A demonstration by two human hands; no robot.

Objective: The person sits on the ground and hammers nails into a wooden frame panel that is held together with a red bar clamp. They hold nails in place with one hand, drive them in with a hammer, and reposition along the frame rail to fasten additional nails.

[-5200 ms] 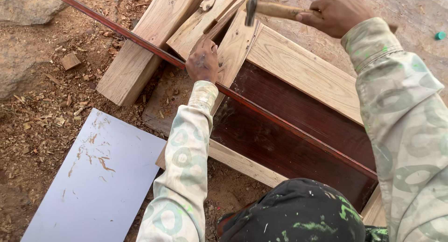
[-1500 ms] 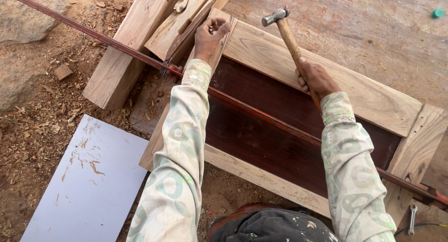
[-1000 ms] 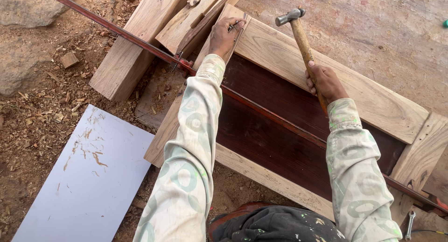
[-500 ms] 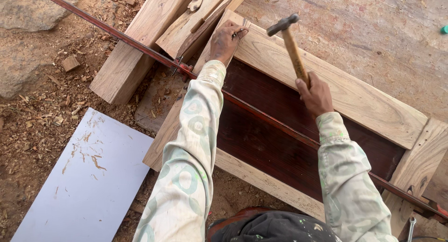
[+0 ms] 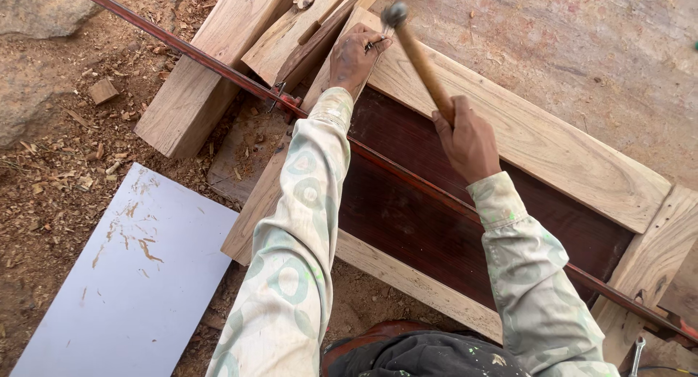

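The big rectangular door frame of pale wooden rails (image 5: 538, 141) around a dark reddish-brown panel (image 5: 436, 217) lies flat on the sawdust-strewn ground, and it has not shifted in the last seconds; the long rusty-red metal bar clamp (image 5: 218, 64) still runs slantwise across it from the upper left to the lower right corner. To its left sit the stacked thick pale timber planks (image 5: 211, 71) and the flat grey-white rectangular sheet (image 5: 138, 275), both unmoved. What has changed is the hammer: half a second back its head was raised and off to the right of the frame's top corner, and now the wooden-handled hammer with a dark steel head (image 5: 418, 53) has swung down and left, so the head sits right beside the fingers at that corner. The right hand (image 5: 465, 141) is clenched round the lower handle. The left hand (image 5: 352, 53) stays pressed on the corner joint, fingertips pinching a small thin metal piece, seemingly a nail (image 5: 379, 37), upright on the wood. Judging by this, the blow is landing or about to land on that nail, with the fingers very close to the strike.
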